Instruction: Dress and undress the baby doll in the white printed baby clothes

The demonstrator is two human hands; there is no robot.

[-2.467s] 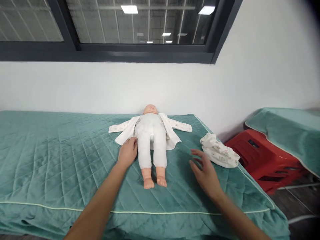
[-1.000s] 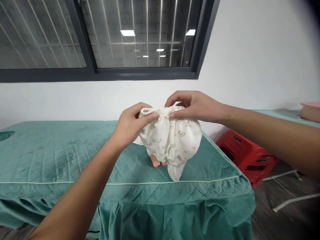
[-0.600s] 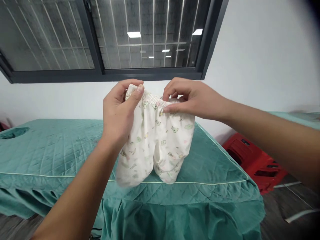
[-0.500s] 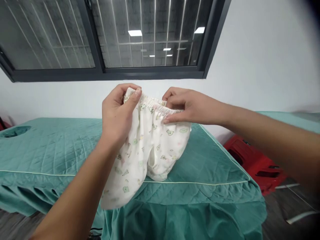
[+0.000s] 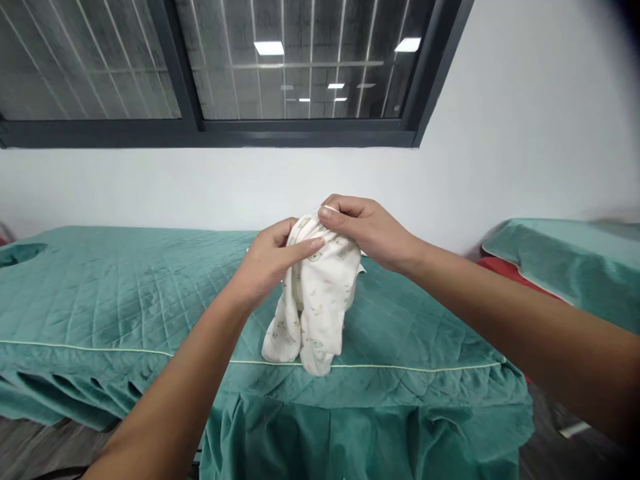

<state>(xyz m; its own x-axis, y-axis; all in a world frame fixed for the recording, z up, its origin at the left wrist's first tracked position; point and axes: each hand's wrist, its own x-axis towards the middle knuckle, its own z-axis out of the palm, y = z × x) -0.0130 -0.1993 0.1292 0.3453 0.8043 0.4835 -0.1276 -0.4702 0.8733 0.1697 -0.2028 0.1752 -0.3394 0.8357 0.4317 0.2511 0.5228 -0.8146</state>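
Observation:
A small pair of white baby pants (image 5: 325,300) with a pale animal and leaf print hangs bunched between both hands, above the green quilted bed cover. My left hand (image 5: 273,260) grips the upper left part, thumb lying across the front of the cloth. At the top, my right hand (image 5: 363,227) pinches the gathered waist between thumb and fingers. The two hands are close together. Both legs dangle downward, folded near each other, and a bit of white cloth or tag sticks out on the right side.
A bed with a green quilted cover (image 5: 125,293) spreads beneath, with a face hole (image 5: 23,253) at its left end. Behind it are a white wall and a dark-framed window (image 5: 300,133). To the right stand another green-covered bed (image 5: 575,260) and a red object (image 5: 515,275), partly hidden by my arm.
The pants went from spread wide at the waistband to bunched together. My left hand moved right toward my right hand, which now pinches the top. The view shifted slightly.

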